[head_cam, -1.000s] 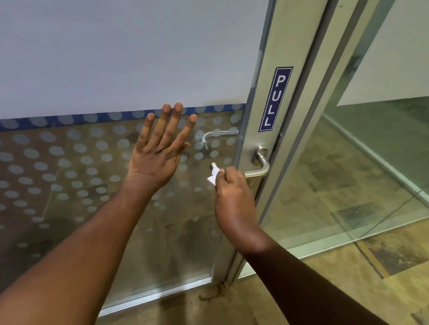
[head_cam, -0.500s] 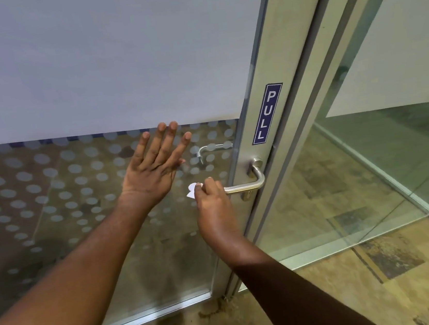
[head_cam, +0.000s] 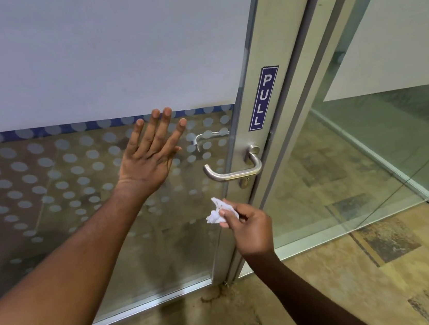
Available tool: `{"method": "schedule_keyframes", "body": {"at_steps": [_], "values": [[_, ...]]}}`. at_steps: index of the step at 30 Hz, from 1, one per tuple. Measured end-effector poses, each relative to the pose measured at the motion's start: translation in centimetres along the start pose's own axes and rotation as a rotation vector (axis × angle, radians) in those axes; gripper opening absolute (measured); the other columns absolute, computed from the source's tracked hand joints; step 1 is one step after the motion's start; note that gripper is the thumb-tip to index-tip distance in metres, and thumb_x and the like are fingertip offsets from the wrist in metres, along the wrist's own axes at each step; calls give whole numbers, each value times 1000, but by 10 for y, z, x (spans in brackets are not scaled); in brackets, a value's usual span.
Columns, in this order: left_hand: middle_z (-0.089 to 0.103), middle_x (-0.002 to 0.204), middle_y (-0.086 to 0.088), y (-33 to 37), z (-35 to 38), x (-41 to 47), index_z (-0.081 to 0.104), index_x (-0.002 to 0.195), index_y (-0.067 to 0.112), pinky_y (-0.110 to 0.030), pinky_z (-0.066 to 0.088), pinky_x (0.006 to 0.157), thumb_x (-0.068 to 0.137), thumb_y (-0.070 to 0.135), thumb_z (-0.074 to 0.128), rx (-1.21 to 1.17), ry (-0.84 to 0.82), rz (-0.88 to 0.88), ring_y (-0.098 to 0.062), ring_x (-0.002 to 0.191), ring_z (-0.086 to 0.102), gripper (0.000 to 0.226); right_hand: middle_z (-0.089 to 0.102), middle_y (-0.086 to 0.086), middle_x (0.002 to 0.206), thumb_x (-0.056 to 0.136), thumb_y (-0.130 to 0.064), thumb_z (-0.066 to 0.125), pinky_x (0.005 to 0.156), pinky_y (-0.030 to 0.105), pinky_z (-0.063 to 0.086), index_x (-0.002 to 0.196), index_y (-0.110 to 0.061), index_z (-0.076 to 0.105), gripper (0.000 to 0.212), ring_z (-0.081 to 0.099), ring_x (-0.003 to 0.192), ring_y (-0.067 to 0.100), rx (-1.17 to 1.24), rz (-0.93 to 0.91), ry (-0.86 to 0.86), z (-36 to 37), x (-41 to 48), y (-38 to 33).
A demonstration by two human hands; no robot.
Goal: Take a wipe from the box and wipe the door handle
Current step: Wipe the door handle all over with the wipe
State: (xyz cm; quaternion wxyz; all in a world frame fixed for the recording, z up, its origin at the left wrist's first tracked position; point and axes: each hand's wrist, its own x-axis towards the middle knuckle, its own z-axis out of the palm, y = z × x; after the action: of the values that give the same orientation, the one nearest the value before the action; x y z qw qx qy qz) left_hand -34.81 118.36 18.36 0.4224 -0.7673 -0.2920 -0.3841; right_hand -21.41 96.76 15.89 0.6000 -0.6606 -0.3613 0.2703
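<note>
Left hand (head_cam: 150,156) is pressed flat on the dotted glass door panel (head_cam: 48,182), fingers spread, nothing gripped. Lever door handle (head_cam: 232,172) is seen bare on the metal frame, below the PULL sticker (head_cam: 263,98). Crumpled white wipe (head_cam: 218,211) is pinched between thumb and fingertips of right hand (head_cam: 248,225), held just below the handle, apart from it.
</note>
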Motion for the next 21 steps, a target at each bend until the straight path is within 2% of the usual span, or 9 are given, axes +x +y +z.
{"method": "schedule_keyframes", "body": {"at_steps": [3,6,9,14,21], "values": [[5,163,-9,2,-3,1,21,155,21,-43,12,120,104,38,42,-22,-20,-21,-26,150,6,58,77,-1,84,87,-5,63,67,26,60,92,-19,75,19,73,77,16,191,11,24,-6,10,-10],[3,162,-8,6,-9,2,21,155,20,-44,12,120,104,34,43,-78,-46,-50,-26,149,7,58,75,10,89,90,-2,58,62,23,59,95,-13,71,18,73,80,22,358,67,31,-12,18,-19],[2,162,-8,8,-15,4,20,155,20,-45,9,121,104,33,42,-145,-84,-72,-26,150,4,57,74,8,91,91,-3,57,63,23,59,101,-9,69,16,73,81,20,409,82,33,-16,24,-21],[1,162,-9,4,-16,3,18,156,19,-44,5,122,105,31,41,-158,-112,-65,-26,150,2,57,74,5,99,90,-3,58,69,22,58,101,-15,70,20,72,91,20,451,37,10,-21,32,-25],[-7,163,-10,4,-11,0,17,156,19,-46,6,121,105,30,41,-114,-110,-59,-27,150,1,58,73,4,109,83,2,65,76,22,56,115,-14,65,36,69,102,20,498,-7,-100,-30,39,-27]]}}
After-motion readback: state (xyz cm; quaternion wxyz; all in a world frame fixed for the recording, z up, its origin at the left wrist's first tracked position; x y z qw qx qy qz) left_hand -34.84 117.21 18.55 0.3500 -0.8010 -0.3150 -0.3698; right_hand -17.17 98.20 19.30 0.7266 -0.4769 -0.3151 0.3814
